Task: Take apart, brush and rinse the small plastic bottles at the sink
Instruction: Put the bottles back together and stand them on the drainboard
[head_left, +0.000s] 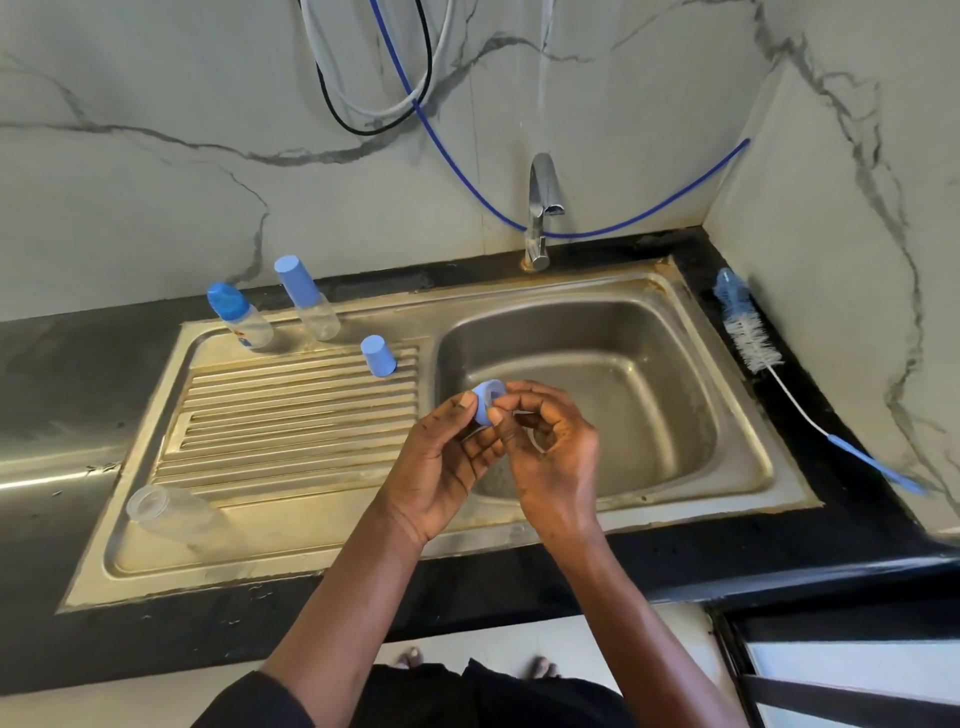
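Over the left edge of the sink basin (675, 332) my left hand (441, 467) holds a small blue screw ring (487, 400) between thumb and fingers. My right hand (550, 447) pinches at the ring's open top, where a clear teat seems to sit. An open clear bottle body (176, 514) lies on the drainboard's near left corner. A loose blue cap (378, 355) stands on the drainboard near the basin. Two capped bottles stand at the back: one with a printed label (241, 317), one with a tall blue cap (307, 299).
A bottle brush (748, 332) with a white wire and blue handle lies on the black counter to the right of the basin. The chrome tap (543, 208) stands behind the basin, with no water visible. Hoses hang on the marble wall (156, 156).
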